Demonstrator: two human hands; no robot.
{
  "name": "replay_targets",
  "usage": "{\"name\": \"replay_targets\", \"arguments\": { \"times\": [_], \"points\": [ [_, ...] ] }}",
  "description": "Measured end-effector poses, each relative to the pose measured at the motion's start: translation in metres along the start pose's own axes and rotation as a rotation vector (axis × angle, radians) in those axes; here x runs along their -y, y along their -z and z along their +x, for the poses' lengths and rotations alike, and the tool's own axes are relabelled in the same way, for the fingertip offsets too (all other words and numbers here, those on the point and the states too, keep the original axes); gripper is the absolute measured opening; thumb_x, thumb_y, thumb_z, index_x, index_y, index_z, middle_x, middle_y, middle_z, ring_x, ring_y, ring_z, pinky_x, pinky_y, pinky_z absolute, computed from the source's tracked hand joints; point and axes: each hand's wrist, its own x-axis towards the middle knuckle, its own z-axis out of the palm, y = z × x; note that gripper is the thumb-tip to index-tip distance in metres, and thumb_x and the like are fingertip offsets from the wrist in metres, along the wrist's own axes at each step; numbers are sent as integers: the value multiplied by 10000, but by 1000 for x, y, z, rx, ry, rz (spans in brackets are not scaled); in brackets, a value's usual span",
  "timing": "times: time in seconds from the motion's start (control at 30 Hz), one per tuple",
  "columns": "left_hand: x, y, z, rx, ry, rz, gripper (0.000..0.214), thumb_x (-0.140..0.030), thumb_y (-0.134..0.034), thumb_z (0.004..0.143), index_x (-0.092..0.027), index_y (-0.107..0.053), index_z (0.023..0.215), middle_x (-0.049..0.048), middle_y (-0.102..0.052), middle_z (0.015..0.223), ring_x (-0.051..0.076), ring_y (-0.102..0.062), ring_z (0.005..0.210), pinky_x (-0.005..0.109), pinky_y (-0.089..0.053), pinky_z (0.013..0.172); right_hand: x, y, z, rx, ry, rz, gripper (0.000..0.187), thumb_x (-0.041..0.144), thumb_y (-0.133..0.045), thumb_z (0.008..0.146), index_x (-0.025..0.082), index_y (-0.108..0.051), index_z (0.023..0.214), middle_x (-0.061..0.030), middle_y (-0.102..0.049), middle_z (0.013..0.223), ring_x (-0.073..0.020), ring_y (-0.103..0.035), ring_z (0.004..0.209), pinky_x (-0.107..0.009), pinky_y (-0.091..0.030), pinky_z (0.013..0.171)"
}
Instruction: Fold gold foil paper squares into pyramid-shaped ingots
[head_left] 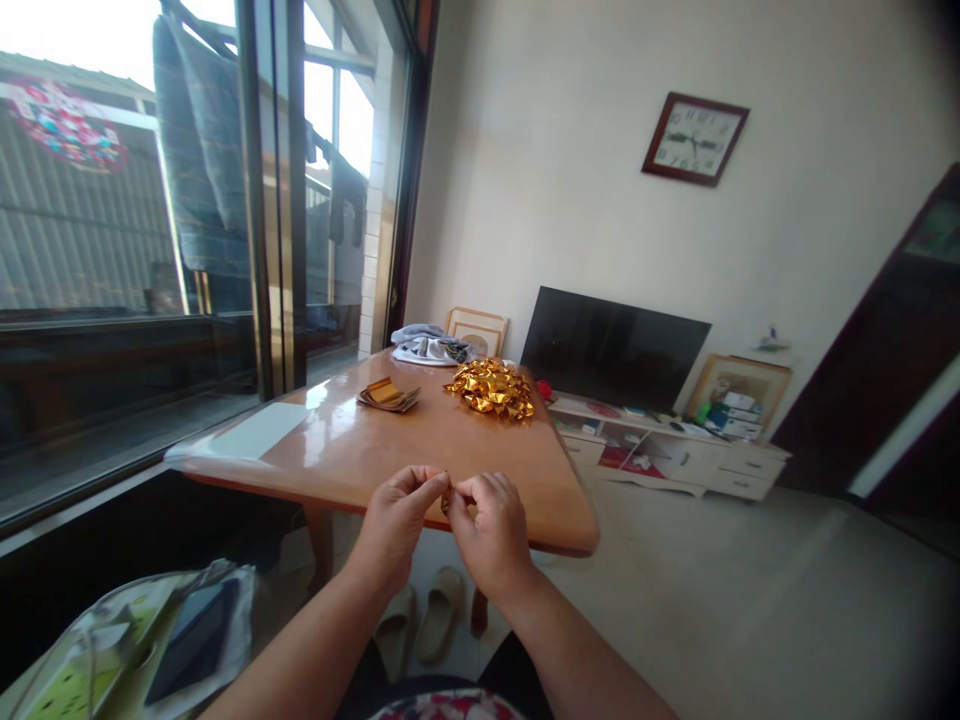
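Observation:
My left hand (405, 520) and my right hand (491, 525) meet over the near edge of the wooden table (330, 460). Both are closed, thumbs against fingers, pinching a small folded piece of gold paper (446, 503) between them. Most of the piece is hidden by my fingertips. Beyond them on the table lies a heap of shiny folded gold foil pieces (493, 390). To its left sits a stack of flat gold paper sheets (388, 394).
Folded cloth (431, 345) lies at the table's far end, and a white sheet (259, 432) at its left. A low white cabinet (690, 460) with a television (611, 350) stands along the wall. Slippers (439, 610) are on the floor below; a cluttered surface (112, 640) is at lower left.

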Motion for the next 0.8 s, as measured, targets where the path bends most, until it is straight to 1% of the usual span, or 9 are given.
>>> {"name": "replay_targets", "arguments": {
  "times": [0.17, 0.3, 0.37, 0.43, 0.53, 0.6, 0.67, 0.73, 0.8],
  "points": [
    [-2, 3, 1, 122, -27, -16, 258, -401, -698, 850, -164, -627, 774, -4, -611, 735, 133, -537, 702, 244, -443, 687, 1, 0, 0, 12, -27, 62, 125, 197, -612, 902, 215, -627, 780, -43, -661, 775, -215, -580, 807, -320, -398, 757],
    [-3, 6, 2, 170, -28, 7, 239, -395, -674, 882, -168, -617, 835, -2, -611, 755, 145, -559, 722, 258, -455, 700, 0, 1, 1, 31, -96, 183, 127, 207, -608, 893, 215, -645, 772, -37, -670, 778, -205, -589, 802, -306, -431, 754],
    [-3, 8, 4, 165, -24, -13, 225, -392, -662, 891, -170, -627, 879, 1, -622, 790, 146, -567, 740, 262, -462, 720, -3, 0, 1, 43, -164, 278, 123, 213, -607, 887, 212, -661, 776, -30, -677, 786, -196, -600, 799, -292, -448, 739],
    [-3, 12, 5, 123, -32, -24, 209, -377, -669, 883, -174, -645, 921, 2, -631, 832, 145, -571, 771, 254, -459, 739, -6, -2, 0, 67, -244, 390, 125, 234, -606, 887, 206, -673, 785, -21, -679, 783, -184, -610, 776, -274, -460, 705],
    [-4, 15, 6, 82, -34, 2, 203, -356, -682, 869, -180, -673, 970, 7, -651, 883, 146, -583, 815, 239, -452, 756, -10, -4, -2, 117, -359, 552, 147, 285, -604, 895, 194, -673, 803, 5, -648, 713, -156, -587, 672, -249, -454, 622],
    [-5, 16, 5, 134, 12, -15, 227, -365, -689, 867, -185, -675, 1005, 10, -661, 902, 148, -594, 815, 243, -462, 752, -10, -3, -3, 152, -417, 650, 167, 322, -610, 898, 184, -667, 821, 26, -603, 650, -133, -541, 586, -235, -432, 559],
    [-5, 15, 2, 217, 84, -67, 271, -379, -715, 852, -183, -659, 1031, 11, -661, 886, 150, -604, 781, 255, -477, 722, -8, -2, -2, 183, -454, 733, 196, 355, -625, 893, 174, -659, 825, 39, -571, 616, -116, -498, 534, -225, -411, 514],
    [-5, 14, 1, 278, 134, -98, 298, -382, -744, 832, -164, -647, 1010, 14, -655, 834, 146, -603, 728, 256, -476, 679, -7, 0, -2, 201, -471, 795, 223, 377, -647, 882, 165, -648, 813, 40, -562, 612, -106, -484, 522, -217, -404, 494],
    [-4, 14, 0, 301, 142, -94, 289, -376, -755, 826, -142, -643, 956, 21, -650, 787, 139, -595, 690, 250, -464, 652, -6, 1, -2, 217, -484, 838, 245, 393, -661, 874, 161, -636, 800, 43, -546, 596, -100, -470, 503, -210, -387, 463]
  ]
}}
